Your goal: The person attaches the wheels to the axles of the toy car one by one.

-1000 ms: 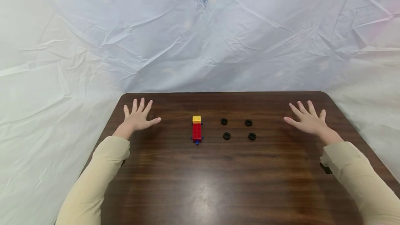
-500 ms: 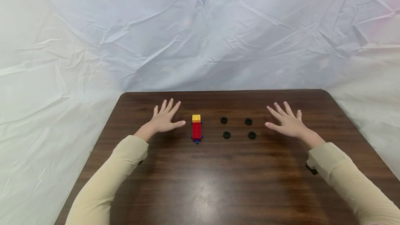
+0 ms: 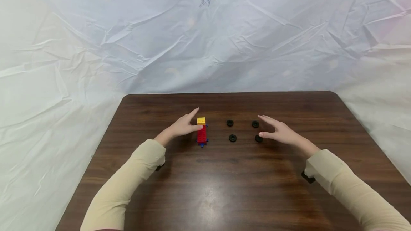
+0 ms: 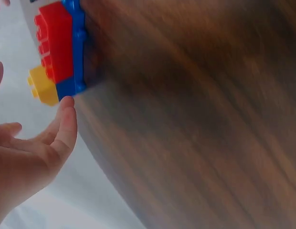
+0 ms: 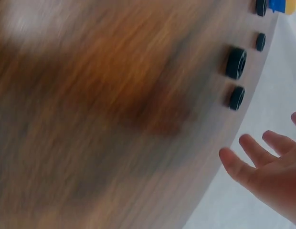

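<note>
A toy car body [image 3: 202, 137] of red and yellow bricks on a blue base stands on the table. My left hand [image 3: 182, 125] is at its left side, thumb crossing over the red bricks in the head view. In the left wrist view the left fingertips are close to the yellow brick [image 4: 43, 86]; whether they touch is unclear. Several black toy wheels lie to the right of the car body, among them a near-left wheel [image 3: 232, 138] and a far-right wheel [image 3: 255, 124]. My right hand [image 3: 278, 131], thumb and fingers apart, hovers beside the right pair, holding nothing.
The brown wooden table [image 3: 205, 177] has rounded far corners. White sheeting [image 3: 205, 56] with printed writing hangs behind it and at both sides. A dark strap piece [image 3: 308, 177] shows under the right cuff.
Both hands have moved inward, the left to the car body and the right to the wheels. Their spread fingers have drawn closer together. The car body and wheels have stayed put.
</note>
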Tool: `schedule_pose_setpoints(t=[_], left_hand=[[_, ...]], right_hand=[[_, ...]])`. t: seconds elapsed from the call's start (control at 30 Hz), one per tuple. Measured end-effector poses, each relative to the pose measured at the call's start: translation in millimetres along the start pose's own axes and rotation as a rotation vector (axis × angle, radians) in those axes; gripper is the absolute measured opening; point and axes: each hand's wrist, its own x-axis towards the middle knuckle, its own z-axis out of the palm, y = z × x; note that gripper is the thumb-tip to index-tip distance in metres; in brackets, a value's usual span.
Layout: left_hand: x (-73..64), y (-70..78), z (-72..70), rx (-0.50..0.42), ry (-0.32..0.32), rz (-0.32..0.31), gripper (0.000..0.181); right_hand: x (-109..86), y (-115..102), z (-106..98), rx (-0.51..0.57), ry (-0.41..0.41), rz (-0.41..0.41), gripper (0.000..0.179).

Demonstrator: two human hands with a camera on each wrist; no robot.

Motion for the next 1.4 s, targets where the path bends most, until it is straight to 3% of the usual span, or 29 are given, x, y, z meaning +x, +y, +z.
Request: schedule_pose_setpoints(t=[0.33, 0.5, 0.87, 1.13, 1.4], left_hand=[[7.3, 5.3, 26.9, 0.037, 0.107, -0.140, 0.076], [9.4, 7.4, 37.0, 0.042, 0.156, -0.195, 0.073], [18.7, 4.8, 45.7, 0.047, 0.181, -0.209, 0.073], [16.4, 15.8, 46.1, 0.057, 0.199, -0.229, 0.071], [18.0, 14.7, 47.8, 0.060, 0.215, -0.258, 0.072]], right_hand=[[5.5, 1, 12, 0.034, 0.035, 0.080, 0.059], [7.9, 2, 18, 0.015, 0.022, 0.076, 0.057], [7.6, 5, 28, -0.022, -0.019, 0.083, 0.054], [9.8, 6, 29, -0.098, -0.015, 0.072, 0.046], [10.7, 5, 30, -0.135, -0.013, 0.058, 0.041]])
